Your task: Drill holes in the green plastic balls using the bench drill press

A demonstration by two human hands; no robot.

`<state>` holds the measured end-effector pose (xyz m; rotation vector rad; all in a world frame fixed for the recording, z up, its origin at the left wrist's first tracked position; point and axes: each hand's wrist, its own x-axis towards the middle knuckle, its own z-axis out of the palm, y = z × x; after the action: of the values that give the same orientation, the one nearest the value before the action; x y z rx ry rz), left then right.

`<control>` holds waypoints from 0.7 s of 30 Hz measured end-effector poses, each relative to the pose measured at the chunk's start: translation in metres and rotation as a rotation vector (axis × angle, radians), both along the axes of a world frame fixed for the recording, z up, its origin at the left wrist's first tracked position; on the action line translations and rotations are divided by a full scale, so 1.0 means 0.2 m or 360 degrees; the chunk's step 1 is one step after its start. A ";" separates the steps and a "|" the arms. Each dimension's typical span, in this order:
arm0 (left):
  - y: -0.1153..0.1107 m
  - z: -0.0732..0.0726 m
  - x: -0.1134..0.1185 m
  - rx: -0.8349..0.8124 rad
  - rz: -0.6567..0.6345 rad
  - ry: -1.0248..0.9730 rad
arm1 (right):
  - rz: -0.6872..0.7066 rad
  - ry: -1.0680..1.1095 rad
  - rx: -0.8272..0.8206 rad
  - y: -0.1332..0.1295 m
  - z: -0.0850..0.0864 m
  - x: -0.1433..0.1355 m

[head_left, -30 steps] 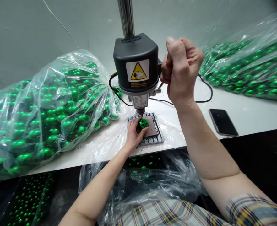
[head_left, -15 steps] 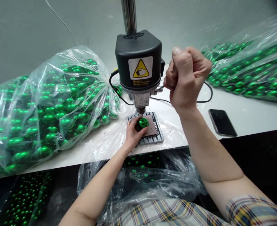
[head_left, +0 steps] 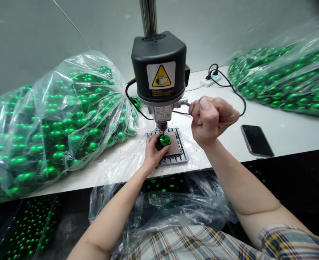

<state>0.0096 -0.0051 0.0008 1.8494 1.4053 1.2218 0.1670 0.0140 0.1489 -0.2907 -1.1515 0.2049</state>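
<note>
A shiny green ball (head_left: 165, 140) sits on a pinkish board (head_left: 176, 147) atop the slotted metal base (head_left: 184, 157) of a small drill press (head_left: 159, 59). My left hand (head_left: 154, 154) is closed around the ball's near and left sides, thumb and fingers pressing it, directly under the chuck (head_left: 163, 126). Right of the machine, my right hand (head_left: 212, 121) is closed in a fist on the drill press lever, whose hub (head_left: 181, 103) shows beside the head; the fist hides most of the lever. Whether the bit touches the ball I cannot tell.
Large clear bags of green balls lie at left (head_left: 67, 126) and at right (head_left: 289, 83). A phone (head_left: 257, 141) lies near the table edge, and a power strip (head_left: 211, 81) at the back. An open plastic bag (head_left: 175, 202) with green balls hangs below the edge. Dark shavings litter the base.
My right fist has come down and tilted forward with the lever, uncovering the power strip behind. My left hand and the ball have stayed in place.
</note>
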 end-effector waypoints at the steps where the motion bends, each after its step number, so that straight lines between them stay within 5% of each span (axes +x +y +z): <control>1: 0.00 0.00 0.00 -0.0004 -0.0002 0.0001 | -0.0014 -0.0017 0.0022 0.00 -0.01 0.00; 10: -0.01 0.01 0.01 -0.0022 0.0024 -0.0003 | -0.0028 -0.0238 0.0201 -0.03 -0.13 0.04; 15: -0.01 0.00 0.01 -0.0050 0.0003 -0.0024 | -0.0052 0.0128 -0.0201 0.00 0.09 -0.02; 21: -0.05 0.07 -0.01 -0.0078 0.0031 -0.0092 | 0.0084 0.0100 -0.0845 0.14 0.39 -0.02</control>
<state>0.0081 -0.0159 0.0147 1.7576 1.4129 1.2293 0.1629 0.0413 0.2260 -0.7170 -1.0291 0.5645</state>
